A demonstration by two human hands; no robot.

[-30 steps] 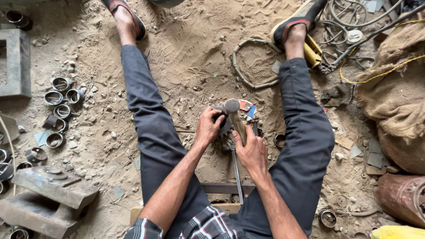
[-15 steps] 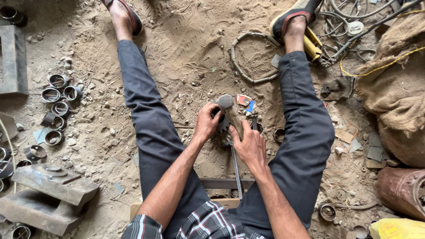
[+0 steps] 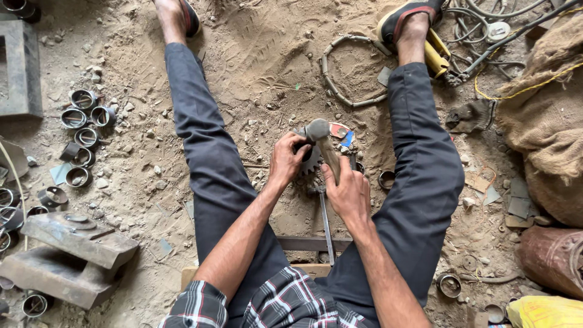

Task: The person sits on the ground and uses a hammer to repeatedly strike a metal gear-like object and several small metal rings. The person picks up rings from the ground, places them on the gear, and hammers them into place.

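Between my spread legs, on the sandy floor (image 3: 261, 67), lies a toothed gear (image 3: 311, 159), roughly midway between the floor's left and right edges. My left hand (image 3: 287, 159) curls over the gear's left side, fingers bent and pressed on it. My right hand (image 3: 348, 193) is wrapped tight round the wooden handle of a hammer (image 3: 323, 141); the grey head sits just above the gear, beside my left fingertips. Whether the head touches the gear I cannot tell. A thin steel rod (image 3: 327, 223) runs from under the gear toward my lap. Near the floor's left edge stands a cluster of short metal rings (image 3: 82, 118), well apart from my hands, with a heavy rusted casting (image 3: 73, 255) toward the lower left corner. A bent wire hoop (image 3: 351, 71) lies near the top edge, between my feet. Burlap sacks (image 3: 546, 121) fill the right edge, and another ring (image 3: 448, 284) sits by my right thigh.
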